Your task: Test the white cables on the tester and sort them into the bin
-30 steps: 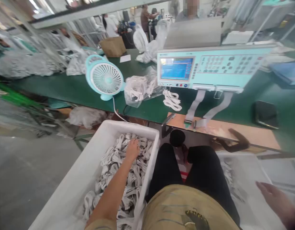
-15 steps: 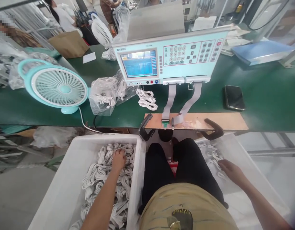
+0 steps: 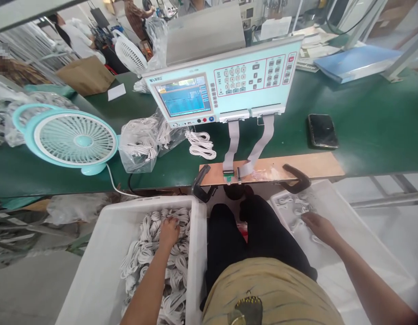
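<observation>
My left hand (image 3: pixel 169 232) is down in the left white bin (image 3: pixel 96 253), its fingers curled around a bundle among many coiled white cables (image 3: pixel 175 266); its fingertips are partly hidden. On the other side, my right hand (image 3: pixel 320 226) reaches into the right white bin (image 3: pixel 358 239). Its fingers are pinched on a white cable (image 3: pixel 298 224), and part of a cable shows just below the hand. Several other white cables (image 3: pixel 292 202) lie near the far end of that bin.
A tester with a screen (image 3: pixel 225 90) stands on the green table (image 3: pixel 283 144). Grey ribbon cables (image 3: pixel 263 142) run from it to a board (image 3: pixel 313 166) held by black clamps (image 3: pixel 298 178). Around it are a fan (image 3: pixel 82 141), bagged cables (image 3: pixel 139 144), a coiled cable (image 3: pixel 201 145) and a phone (image 3: pixel 322 131).
The head view has shifted, so the table things sit further left. My right hand has moved slightly toward the far end of its bin; my left hand stays among the cables.
</observation>
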The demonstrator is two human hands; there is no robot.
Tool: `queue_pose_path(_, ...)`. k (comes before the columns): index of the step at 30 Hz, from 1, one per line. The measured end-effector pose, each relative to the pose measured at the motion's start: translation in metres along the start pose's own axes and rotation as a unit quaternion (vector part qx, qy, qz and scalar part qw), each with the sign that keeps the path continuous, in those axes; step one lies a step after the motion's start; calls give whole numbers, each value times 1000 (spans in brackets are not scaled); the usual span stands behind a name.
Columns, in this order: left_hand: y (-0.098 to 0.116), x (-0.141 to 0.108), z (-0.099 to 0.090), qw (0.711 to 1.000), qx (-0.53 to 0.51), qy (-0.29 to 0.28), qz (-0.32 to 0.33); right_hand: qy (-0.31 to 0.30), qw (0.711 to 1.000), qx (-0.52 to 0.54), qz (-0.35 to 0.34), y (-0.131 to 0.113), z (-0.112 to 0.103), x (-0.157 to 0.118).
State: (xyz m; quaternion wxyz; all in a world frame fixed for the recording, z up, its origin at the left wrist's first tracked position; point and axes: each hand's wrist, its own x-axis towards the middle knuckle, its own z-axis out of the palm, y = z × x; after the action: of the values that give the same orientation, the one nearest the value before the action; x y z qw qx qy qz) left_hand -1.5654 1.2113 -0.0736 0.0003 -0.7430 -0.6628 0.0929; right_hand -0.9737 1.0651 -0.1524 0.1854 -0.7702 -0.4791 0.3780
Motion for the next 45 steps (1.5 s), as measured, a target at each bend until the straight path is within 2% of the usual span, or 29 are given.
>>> queue_pose_path(11,-1,-2,5,1000,-7,12,-9,21,1000,8,1,-7,-22,-6)
queue_pose_path(17,1,3,3,1000,-5,7,-6,3,1000,-3,1,-3,-7,-8)
queue_pose_path(21,0,5,-3,1000,-3,3,-5,4,1000,-2,-10,-15,2,-6)
queue_pose_path(27,0,6,-7,1000,-8,-4,-21,4,1000,-4,-26,-30,4,-5)
queue_pose_path(37,5,0,-13,999,9,-27,-43,-22,998,-11,-66,-9,5,-6)
queue_pose_path(45,12,11,-27,997,24,-77,0,-36,997,-26,-70,-5,15,-12)
